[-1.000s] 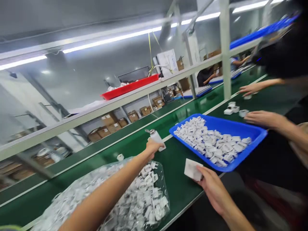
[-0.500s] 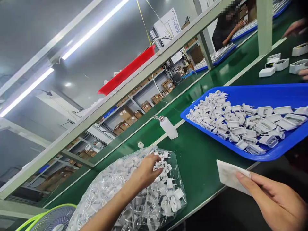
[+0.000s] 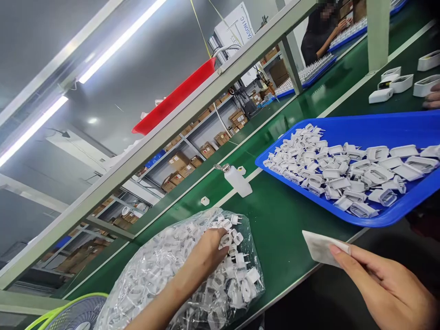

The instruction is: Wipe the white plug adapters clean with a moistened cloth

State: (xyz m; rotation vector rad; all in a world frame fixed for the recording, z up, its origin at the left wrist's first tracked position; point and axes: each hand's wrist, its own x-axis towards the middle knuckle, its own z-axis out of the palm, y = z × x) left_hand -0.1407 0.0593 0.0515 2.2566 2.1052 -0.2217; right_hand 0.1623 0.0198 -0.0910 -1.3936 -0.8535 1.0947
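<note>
My left hand [image 3: 202, 252] reaches into a clear plastic bag [image 3: 137, 279] full of white plug housings [image 3: 240, 261], some with metal pins. Its thumb and fingers are apart, close around a few housings near the bag's mouth; some fingertips are hidden among them. At the lower right, my right hand [image 3: 381, 279] pinches a folded white cloth [image 3: 321, 247] with greyish smudges between thumb and fingers. The cloth is held in front of the table edge, below a blue tray [image 3: 343, 218] heaped with similar white housings [image 3: 330, 172].
A white pump bottle [image 3: 238, 180] stands behind the bag, with a small white piece [image 3: 205, 200] nearby. Several white casings [image 3: 401, 84] lie beyond the tray, beside another person's hand [image 3: 433, 97]. A fan [image 3: 77, 316] is at lower left. A red tray [image 3: 175, 98] rests on the overhead rail.
The view has shifted slightly. My left hand stays among the housings and my right hand keeps the cloth. One hand of another person at the upper right has left the view.
</note>
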